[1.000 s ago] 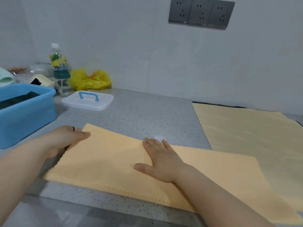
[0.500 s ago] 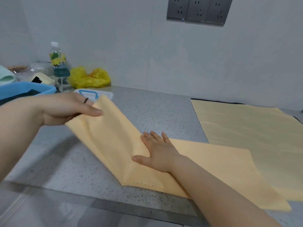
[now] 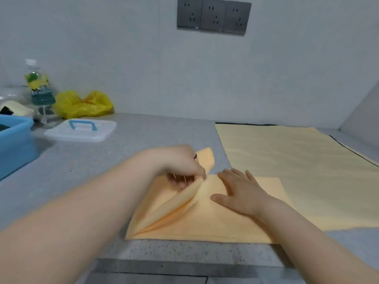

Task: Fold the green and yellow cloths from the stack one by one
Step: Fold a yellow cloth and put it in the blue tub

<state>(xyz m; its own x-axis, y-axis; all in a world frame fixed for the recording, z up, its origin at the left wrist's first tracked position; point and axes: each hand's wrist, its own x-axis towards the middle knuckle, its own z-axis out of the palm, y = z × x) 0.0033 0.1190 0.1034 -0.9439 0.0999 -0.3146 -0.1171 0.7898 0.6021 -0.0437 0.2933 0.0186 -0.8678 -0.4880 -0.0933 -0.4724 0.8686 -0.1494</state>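
Folding step: cloth (image 3: 205, 226) flap is held raised, pinched by left hand (image 3: 180, 165).
Right hand (image 3: 240, 193): pressed flat on cloth, just right of flap.
Crease: judged near-to-far, between hands.

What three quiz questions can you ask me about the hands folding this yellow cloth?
1. True or false: the right hand lies flat on the yellow cloth.
2. Which hand pinches the cloth's raised flap? A) left hand B) right hand
3. Fill in: the white lid has a ___ handle.

Key: 1 true; 2 A; 3 blue.
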